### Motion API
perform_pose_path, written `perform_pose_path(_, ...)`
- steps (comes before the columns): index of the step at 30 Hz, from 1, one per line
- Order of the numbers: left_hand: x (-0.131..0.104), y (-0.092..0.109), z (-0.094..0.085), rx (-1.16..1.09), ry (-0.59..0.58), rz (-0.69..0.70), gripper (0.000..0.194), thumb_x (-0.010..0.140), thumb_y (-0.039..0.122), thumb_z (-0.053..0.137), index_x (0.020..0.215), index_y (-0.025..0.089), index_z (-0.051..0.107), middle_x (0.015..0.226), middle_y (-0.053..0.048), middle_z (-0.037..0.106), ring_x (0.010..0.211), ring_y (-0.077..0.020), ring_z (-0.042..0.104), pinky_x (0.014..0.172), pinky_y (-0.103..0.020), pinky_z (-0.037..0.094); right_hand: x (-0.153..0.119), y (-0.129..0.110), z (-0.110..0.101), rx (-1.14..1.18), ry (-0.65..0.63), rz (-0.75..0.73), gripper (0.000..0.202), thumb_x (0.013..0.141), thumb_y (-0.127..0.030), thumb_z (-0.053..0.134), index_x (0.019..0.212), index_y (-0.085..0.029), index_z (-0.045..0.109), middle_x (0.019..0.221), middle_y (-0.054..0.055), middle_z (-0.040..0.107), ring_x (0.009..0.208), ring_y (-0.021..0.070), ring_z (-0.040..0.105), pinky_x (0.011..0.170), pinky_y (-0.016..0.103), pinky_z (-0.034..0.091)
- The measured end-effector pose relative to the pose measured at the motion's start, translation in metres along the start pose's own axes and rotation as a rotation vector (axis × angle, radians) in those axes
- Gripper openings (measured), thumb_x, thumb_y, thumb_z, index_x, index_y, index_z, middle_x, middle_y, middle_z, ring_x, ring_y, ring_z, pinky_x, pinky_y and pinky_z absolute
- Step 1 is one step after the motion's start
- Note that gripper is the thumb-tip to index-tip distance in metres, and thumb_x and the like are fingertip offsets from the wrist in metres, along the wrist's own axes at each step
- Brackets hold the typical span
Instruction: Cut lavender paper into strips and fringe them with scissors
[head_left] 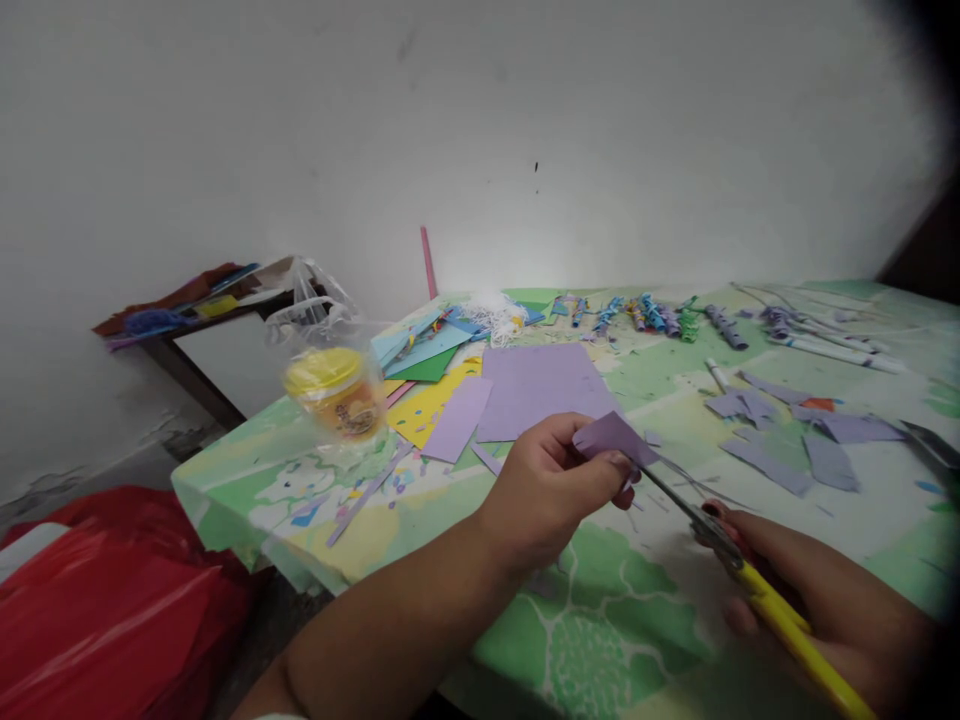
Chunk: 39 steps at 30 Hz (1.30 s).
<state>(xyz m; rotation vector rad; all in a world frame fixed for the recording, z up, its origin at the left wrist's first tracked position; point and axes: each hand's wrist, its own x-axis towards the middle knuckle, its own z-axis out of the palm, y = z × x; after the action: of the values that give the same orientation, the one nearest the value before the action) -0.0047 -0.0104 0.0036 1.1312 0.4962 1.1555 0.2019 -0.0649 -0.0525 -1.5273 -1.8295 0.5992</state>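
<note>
My left hand (551,485) pinches a small piece of purple paper (615,437) between thumb and fingers, above the table. In my right hand (814,580) is a pair of scissors (772,605) with yellow handles, its metal blades pointing left at the lower right edge of the purple piece. Thin strips hang beside the blades. Behind my left hand lies a larger purple sheet (544,390), with a narrower purple piece (459,418) overlapping yellow paper to its left. Part of my right hand's grip is hidden by the handles and dark shadow.
A yellow-lidded tub (334,395) in a clear plastic bag stands at the table's left. Several curled paper rolls (652,315) line the back. Purple scraps (795,450) and markers (836,352) lie right. A red bag (127,600) sits below, left of the table (247,480).
</note>
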Motion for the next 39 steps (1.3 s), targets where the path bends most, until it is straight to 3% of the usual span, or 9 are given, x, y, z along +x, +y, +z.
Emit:
perform_pose_path(6, 0.000, 0.001, 0.000, 0.015, 0.013, -0.015, 0.009, 0.064, 0.020, 0.066, 0.065, 0.015, 0.059, 0.053, 0.002, 0.056, 0.050, -0.0071, 0.050, 0.054, -0.022, 0.042, 0.000, 0.000, 0.001, 0.017, -0.102, 0.045, 0.026, 0.066, -0.054, 0.060, 0.080, -0.031, 0.062, 0.088, 0.005, 0.070, 0.087, 0.0319, 0.063, 0.072, 0.038, 0.053)
perform_pose_path(10, 0.001, 0.001, -0.001, 0.000, 0.007, -0.018, 0.009, 0.065, 0.019, 0.066, 0.064, 0.014, 0.059, 0.054, 0.002, 0.056, 0.050, -0.0065, 0.051, 0.054, -0.021, 0.042, 0.004, -0.005, -0.001, -0.008, -0.099, 0.040, 0.026, 0.067, -0.054, 0.059, 0.076, -0.030, 0.061, 0.081, 0.005, 0.068, 0.090, 0.0330, 0.061, 0.068, 0.036, 0.052)
perform_pose_path(18, 0.001, 0.000, -0.003, -0.031, 0.001, -0.018, 0.009, 0.066, 0.018, 0.066, 0.063, 0.014, 0.057, 0.053, 0.003, 0.057, 0.049, -0.0059, 0.052, 0.052, -0.021, 0.041, 0.006, -0.013, -0.003, -0.044, -0.121, 0.033, 0.025, 0.068, -0.053, 0.057, 0.067, -0.028, 0.055, 0.073, 0.003, 0.065, 0.078, 0.0295, 0.059, 0.066, 0.037, 0.048)
perform_pose_path(29, 0.004, 0.004, 0.000, -0.001, 0.152, -0.106, 0.013, 0.060, 0.025, 0.061, 0.062, 0.012, 0.060, 0.050, 0.001, 0.055, 0.042, -0.0082, 0.051, 0.044, -0.022, 0.039, 0.008, -0.001, 0.002, -0.074, -0.093, 0.082, 0.028, 0.067, -0.056, 0.055, 0.074, -0.029, 0.057, 0.083, 0.003, 0.068, 0.075, 0.0283, 0.059, 0.066, 0.038, 0.047)
perform_pose_path(32, 0.003, 0.004, 0.000, 0.070, 0.149, -0.082, 0.011, 0.061, 0.024, 0.059, 0.061, 0.013, 0.059, 0.049, 0.002, 0.054, 0.043, -0.0072, 0.050, 0.045, -0.021, 0.040, 0.007, 0.002, 0.004, -0.045, -0.093, 0.087, 0.030, 0.065, -0.058, 0.056, 0.076, -0.030, 0.058, 0.079, 0.002, 0.067, 0.077, 0.0291, 0.060, 0.066, 0.037, 0.048)
perform_pose_path(36, 0.002, 0.002, -0.002, 0.157, 0.133, -0.075, 0.012, 0.065, 0.023, 0.058, 0.059, 0.013, 0.059, 0.051, 0.002, 0.055, 0.044, -0.0060, 0.050, 0.047, -0.020, 0.040, 0.006, 0.006, 0.004, -0.016, -0.045, 0.092, 0.036, 0.062, -0.060, 0.058, 0.083, -0.031, 0.062, 0.092, 0.005, 0.069, 0.093, 0.0334, 0.060, 0.075, 0.039, 0.049)
perform_pose_path(39, 0.001, 0.002, -0.004, 0.183, 0.077, -0.111, 0.014, 0.068, 0.026, 0.059, 0.062, 0.013, 0.061, 0.053, 0.002, 0.057, 0.041, -0.0052, 0.049, 0.044, -0.019, 0.039, 0.005, 0.011, 0.004, -0.018, -0.041, 0.103, 0.040, 0.061, -0.063, 0.057, 0.086, -0.032, 0.063, 0.096, 0.005, 0.069, 0.091, 0.0339, 0.060, 0.077, 0.041, 0.049)
